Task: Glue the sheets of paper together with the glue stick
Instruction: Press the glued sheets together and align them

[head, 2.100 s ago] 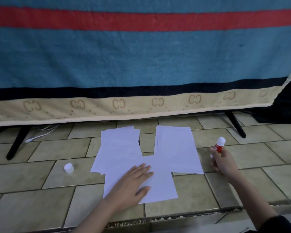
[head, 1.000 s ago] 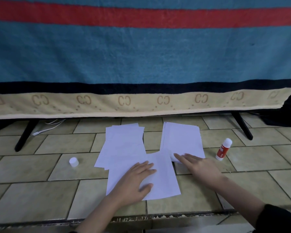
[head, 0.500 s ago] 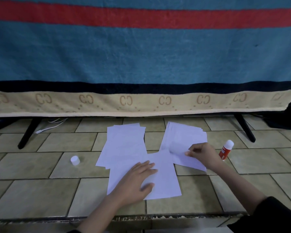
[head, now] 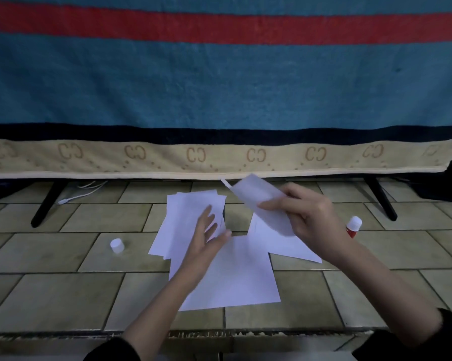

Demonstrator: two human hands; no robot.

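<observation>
Right hand (head: 309,217) up off the floor, fingers and thumb pinching a single white sheet (head: 261,204) by its near edge, so the paper curls and hangs in the air above the right-hand stack (head: 284,243). Left hand (head: 206,233) hovers low with its fingers spread and relaxed, gripping nothing; whether the fingertips touch the paper beneath I cannot tell. Under and beyond it lies the left-hand stack (head: 188,217), slightly fanned, and nearer the person a larger sheet (head: 240,277) lies flat on the tiled floor (head: 63,295), its far corners tucked against both stacks.

As for the gluing, little of it shows as done. The glue stick (head: 354,226) stands upright on the tiles just to the right of the right wrist, uncapped, its white tip exposed, and no hand is on it. Its cap (head: 117,245) sits well apart, on the far left of the papers. I see no glue sheen on any sheet, though the light is dim and that proves little. My reading is that one sheet is being brought over to lay on the flat one, and that pressing it down, and likely many more sheets, remain. A striped blanket (head: 219,87) hangs behind it all.
</observation>
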